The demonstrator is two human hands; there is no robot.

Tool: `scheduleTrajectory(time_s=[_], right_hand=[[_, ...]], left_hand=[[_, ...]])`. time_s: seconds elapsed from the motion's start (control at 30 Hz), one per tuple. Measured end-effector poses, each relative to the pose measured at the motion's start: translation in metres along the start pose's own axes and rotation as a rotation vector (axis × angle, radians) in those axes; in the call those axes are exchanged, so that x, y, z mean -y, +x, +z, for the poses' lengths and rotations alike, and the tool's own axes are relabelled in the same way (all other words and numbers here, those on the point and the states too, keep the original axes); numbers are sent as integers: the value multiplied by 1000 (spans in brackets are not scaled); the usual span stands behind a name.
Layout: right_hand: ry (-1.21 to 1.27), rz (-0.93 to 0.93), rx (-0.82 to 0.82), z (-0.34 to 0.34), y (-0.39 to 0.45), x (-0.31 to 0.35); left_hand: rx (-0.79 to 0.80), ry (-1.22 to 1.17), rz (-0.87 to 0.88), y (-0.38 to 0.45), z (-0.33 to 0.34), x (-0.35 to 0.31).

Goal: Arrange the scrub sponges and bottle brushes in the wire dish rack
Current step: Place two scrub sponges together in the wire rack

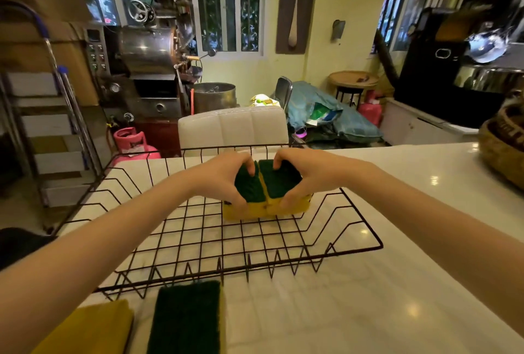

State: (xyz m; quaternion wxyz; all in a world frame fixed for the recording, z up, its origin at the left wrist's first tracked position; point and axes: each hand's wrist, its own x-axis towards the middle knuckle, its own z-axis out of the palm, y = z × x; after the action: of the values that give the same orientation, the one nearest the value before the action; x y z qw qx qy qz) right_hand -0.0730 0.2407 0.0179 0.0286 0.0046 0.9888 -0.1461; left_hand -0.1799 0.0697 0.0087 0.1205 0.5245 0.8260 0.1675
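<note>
A black wire dish rack [351,250] lies on the white counter. Inside it, toward the back, two yellow scrub sponges with dark green tops sit side by side, touching. My left hand [224,175] grips the left sponge [249,189] and my right hand [300,172] grips the right sponge [279,183], fingers curled over the green tops. In front of the rack lie a green-topped sponge [185,319] and a yellow sponge [93,328] on the counter. No bottle brush is in view.
The white marble counter [368,297] stretches right, where a woven basket [502,149] stands at the far edge. A white padded chair back [232,126] rises just behind the rack. Machines, a pink gas cylinder [130,141] and a step ladder stand beyond.
</note>
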Motion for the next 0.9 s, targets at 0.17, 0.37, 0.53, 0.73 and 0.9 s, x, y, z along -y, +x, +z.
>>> scheduleTrajectory(time_s=[0.17,0.37,0.53,0.73,0.9], right_hand=[[-22,41,65,12,11,-9],[-63,54,78,14,15,-12],[-195,42,63,18,16,-10],[-373,33,69,24,20,-3],[-384,70,116,24,20,1]], left_hand=[[2,-24,2,8,18,14],[35,-88,17,7,23,18],[88,-88,-2,7,20,21],[98,-113,-10,5,18,19],[94,-36,-13,6,20,14]])
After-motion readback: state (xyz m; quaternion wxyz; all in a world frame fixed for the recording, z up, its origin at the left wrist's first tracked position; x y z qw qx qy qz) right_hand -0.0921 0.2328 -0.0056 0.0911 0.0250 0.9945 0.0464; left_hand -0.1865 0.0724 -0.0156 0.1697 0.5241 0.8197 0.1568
